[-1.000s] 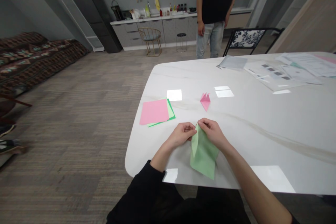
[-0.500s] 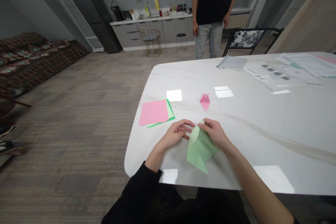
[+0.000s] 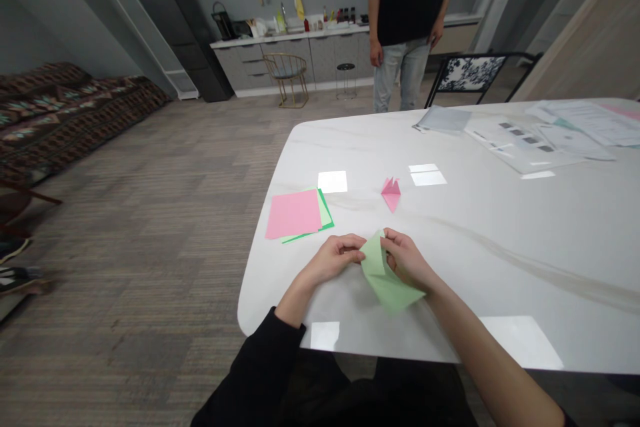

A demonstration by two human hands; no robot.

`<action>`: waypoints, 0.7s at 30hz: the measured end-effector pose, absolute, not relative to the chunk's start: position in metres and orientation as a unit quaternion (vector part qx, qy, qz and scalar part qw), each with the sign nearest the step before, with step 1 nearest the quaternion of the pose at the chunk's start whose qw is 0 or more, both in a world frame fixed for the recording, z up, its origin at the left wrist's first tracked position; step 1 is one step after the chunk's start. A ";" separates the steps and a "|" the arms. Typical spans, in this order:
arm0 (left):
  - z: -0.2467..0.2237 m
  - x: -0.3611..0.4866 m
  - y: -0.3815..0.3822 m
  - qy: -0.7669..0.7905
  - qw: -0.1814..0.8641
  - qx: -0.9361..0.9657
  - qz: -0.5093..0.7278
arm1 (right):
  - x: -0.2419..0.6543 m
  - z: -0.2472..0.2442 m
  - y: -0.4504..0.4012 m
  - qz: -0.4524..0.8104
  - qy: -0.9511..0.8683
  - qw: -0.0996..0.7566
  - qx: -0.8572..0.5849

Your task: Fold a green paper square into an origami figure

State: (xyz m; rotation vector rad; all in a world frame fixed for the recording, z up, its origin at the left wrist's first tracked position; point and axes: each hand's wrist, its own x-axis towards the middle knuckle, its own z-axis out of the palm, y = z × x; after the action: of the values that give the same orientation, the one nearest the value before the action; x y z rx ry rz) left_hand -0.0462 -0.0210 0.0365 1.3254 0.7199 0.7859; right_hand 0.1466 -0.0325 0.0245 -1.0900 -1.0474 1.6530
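A light green sheet of origami paper (image 3: 393,285), partly folded, is held up just above the white table near its front edge. My left hand (image 3: 336,257) pinches its left corner between thumb and fingers. Gripping the upper edge, my right hand (image 3: 407,259) has its thumb and fingers closed on the paper, and some of its fingertips are hidden behind it. The lower part of the sheet is slightly blurred. Beyond my hands stands a small pink folded paper figure (image 3: 391,195). To the left lies a stack of square paper (image 3: 294,213), pink on top with greens beneath.
The white table (image 3: 500,267) has a rounded left edge. Printed sheets (image 3: 525,143) and a clear plastic folder (image 3: 445,119) lie at its far right. Behind it stand a person in a black shirt (image 3: 410,0) and a black-framed chair (image 3: 473,75).
The green paper has turned, its lower tip swinging to the right. My left fingers, apart from one another before, have closed on its left corner. The right hand keeps its grip.
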 end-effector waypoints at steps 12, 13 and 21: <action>0.026 -0.041 -0.016 0.404 0.647 0.503 0.405 | 0.150 0.030 -0.029 0.575 -0.494 0.472 -0.450; 0.026 -0.041 -0.016 0.404 0.645 0.507 0.405 | 0.151 0.031 -0.028 0.552 -0.518 0.460 -0.464; 0.029 -0.040 -0.016 0.410 0.606 0.522 0.440 | 0.150 0.028 -0.029 0.500 -0.550 0.438 -0.506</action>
State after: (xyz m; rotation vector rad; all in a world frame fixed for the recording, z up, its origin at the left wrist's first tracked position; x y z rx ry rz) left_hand -0.0401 -0.0163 0.0288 1.2067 0.9475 1.0170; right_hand 0.1501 -0.0285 0.0285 -1.2573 -1.3675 1.2427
